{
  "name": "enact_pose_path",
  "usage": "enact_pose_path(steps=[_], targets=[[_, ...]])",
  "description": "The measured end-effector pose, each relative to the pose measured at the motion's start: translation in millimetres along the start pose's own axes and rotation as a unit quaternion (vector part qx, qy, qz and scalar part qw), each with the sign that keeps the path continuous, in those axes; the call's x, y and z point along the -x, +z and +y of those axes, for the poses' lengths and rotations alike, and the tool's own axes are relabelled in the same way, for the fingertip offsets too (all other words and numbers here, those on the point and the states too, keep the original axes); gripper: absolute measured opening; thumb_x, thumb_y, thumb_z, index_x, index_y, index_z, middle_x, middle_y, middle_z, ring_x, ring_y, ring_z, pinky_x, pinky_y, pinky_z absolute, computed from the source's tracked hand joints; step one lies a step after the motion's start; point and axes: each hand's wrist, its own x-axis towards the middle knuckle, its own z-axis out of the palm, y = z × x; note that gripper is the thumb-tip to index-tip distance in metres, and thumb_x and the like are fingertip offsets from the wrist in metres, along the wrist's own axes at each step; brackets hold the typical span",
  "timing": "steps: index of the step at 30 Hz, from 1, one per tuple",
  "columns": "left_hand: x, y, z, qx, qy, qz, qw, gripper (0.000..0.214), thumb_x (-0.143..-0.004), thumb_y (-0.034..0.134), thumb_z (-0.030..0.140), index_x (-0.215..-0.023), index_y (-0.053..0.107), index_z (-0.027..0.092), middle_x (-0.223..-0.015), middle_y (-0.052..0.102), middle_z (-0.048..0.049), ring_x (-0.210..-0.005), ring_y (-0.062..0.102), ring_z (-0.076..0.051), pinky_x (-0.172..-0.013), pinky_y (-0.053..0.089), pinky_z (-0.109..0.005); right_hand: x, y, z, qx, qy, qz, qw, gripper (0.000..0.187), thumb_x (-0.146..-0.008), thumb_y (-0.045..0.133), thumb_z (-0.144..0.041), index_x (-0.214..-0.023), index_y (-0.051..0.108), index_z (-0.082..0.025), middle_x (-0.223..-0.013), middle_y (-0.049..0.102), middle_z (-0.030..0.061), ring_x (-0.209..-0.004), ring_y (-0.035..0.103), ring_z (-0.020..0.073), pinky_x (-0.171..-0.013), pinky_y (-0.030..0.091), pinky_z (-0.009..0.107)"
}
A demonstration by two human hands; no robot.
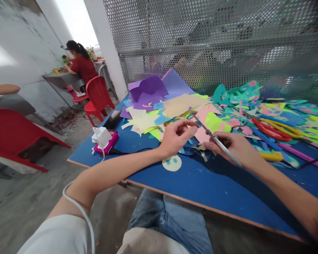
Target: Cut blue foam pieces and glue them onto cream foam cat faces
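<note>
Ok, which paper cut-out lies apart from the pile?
The pale yellow round paper cut-out with blue squares, beside the left hand; the rest overlap in the heap.

worktop [137, 141] blue | paper sheet [148, 90] purple | round cutout [172, 163] pale yellow with small blue squares (scattered unevenly) | thin tool [219, 143] silver | scissors [270, 132] red handles | chair [98, 93] red | screen [201, 35] grey, punched with round holes | jeans [172, 218] faded blue | charger [102, 137] white
</note>
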Motion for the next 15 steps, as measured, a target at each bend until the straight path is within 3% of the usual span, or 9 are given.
enact_pose_path(steps=[9,15], targets=[[-1.9,0.4,-2.9,0.022,-0.013,0.013,1.0,0.032,-0.085,0.074,0.048,-0.088,0.065,0.018,-0.061,0.044,0.0061,-0.055,0.035,-0.006,-0.051,0.029,-0.025,1.8,2.6,-1.1,0.018,0.001,0.019,1.0,0.06,-0.08,0.068,-0.077,-0.07,0.058,-0.019,-0.063,0.051,0.0005,-0.06,0.042,0.0143,-0.056,0.036,0.029],[-6.8,-0.3,-5.1,0.057,-0.038,0.032,0.997,0.024,-0.081,0.074,0.038,-0.083,0.065,0.016,-0.071,0.056,0.003,-0.06,0.043,-0.005,-0.055,0.033,-0.023,0.9,5.3,1.3,0.016,-0.008,0.023,1.0,0.059,-0.078,0.071,-0.076,-0.066,0.052,-0.02,-0.059,0.045,-0.002,-0.058,0.037,0.0129,-0.053,0.033,0.027]])
